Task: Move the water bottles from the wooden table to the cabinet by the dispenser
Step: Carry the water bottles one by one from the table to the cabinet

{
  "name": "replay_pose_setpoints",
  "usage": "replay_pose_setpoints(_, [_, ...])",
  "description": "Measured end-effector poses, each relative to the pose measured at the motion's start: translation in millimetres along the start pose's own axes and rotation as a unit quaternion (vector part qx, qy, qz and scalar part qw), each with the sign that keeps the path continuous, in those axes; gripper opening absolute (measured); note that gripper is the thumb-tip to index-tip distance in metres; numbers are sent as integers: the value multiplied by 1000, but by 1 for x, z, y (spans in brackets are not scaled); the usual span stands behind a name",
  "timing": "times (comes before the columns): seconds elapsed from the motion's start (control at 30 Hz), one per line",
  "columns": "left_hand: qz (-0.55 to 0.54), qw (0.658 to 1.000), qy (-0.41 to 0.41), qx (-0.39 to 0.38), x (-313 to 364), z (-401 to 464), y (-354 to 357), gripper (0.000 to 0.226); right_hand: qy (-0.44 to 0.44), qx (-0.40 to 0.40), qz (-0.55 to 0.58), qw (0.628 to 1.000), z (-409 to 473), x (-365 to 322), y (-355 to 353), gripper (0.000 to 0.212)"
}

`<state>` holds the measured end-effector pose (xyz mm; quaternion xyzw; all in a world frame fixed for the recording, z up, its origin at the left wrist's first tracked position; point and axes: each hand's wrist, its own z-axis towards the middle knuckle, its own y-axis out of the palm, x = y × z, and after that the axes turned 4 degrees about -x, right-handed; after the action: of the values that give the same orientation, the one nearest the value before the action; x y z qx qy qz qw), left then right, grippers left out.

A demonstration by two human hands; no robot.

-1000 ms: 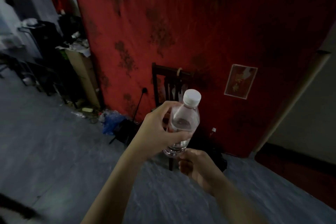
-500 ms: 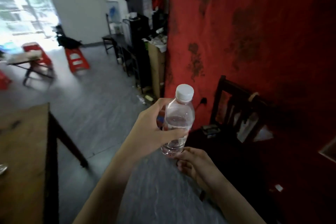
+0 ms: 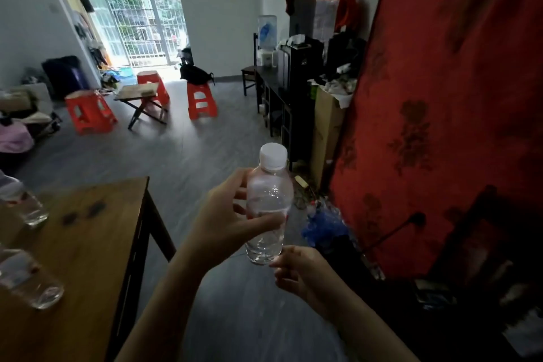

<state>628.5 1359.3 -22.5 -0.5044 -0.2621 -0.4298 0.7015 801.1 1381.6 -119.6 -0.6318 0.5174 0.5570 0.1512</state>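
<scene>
My left hand (image 3: 226, 220) is wrapped around a clear water bottle (image 3: 269, 203) with a white cap, held upright in mid-air over the floor. Just under the bottle's base is my right hand (image 3: 302, 270), fingers curled, fingertips at or very near the bottom edge. Two more water bottles (image 3: 23, 203) (image 3: 28, 285) stand on the wooden table (image 3: 85, 247) at the lower left. Far down the room, a water dispenser (image 3: 266, 38) sits beside a dark cabinet (image 3: 276, 91) along the right wall.
A red patterned cloth (image 3: 440, 97) hangs along the right, with a dark chair (image 3: 482, 244) and a blue bag (image 3: 323, 223) at its foot. Cardboard box (image 3: 326, 126) and clutter line the right wall. Red stools (image 3: 201, 100) and a low folding table (image 3: 141, 97) stand mid-room.
The view has swung left from the red cloth to the room, bringing the wooden table, dispenser and cabinet into sight. Both hands keep the same hold around the bottle.
</scene>
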Motion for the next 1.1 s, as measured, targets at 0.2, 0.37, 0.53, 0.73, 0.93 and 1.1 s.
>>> replay_pose_setpoints(0.2, [-13,999,13,29,-37,62,-24,58,13,-16,-13,1000,78,-39,2,11])
replay_pose_setpoints(0.37, [-21,999,-2,46,-70,115,-35,62,33,-31,-26,999,140,-67,-6,11])
replay_pose_setpoints(0.53, [-13,998,-26,56,-104,177,-39,66,42,-56,-49,996,206,-100,-27,7])
replay_pose_setpoints(0.73, [39,996,-37,68,-138,270,-43,70,53,-97,-50,993,297,-151,-62,6])
replay_pose_setpoints(0.93, [56,992,-46,100,-173,346,-50,65,70,-134,-21,988,375,-192,-90,11])
replay_pose_setpoints(1.1, [80,991,-49,99,-208,400,-57,64,87,-155,-26,984,436,-215,-107,12])
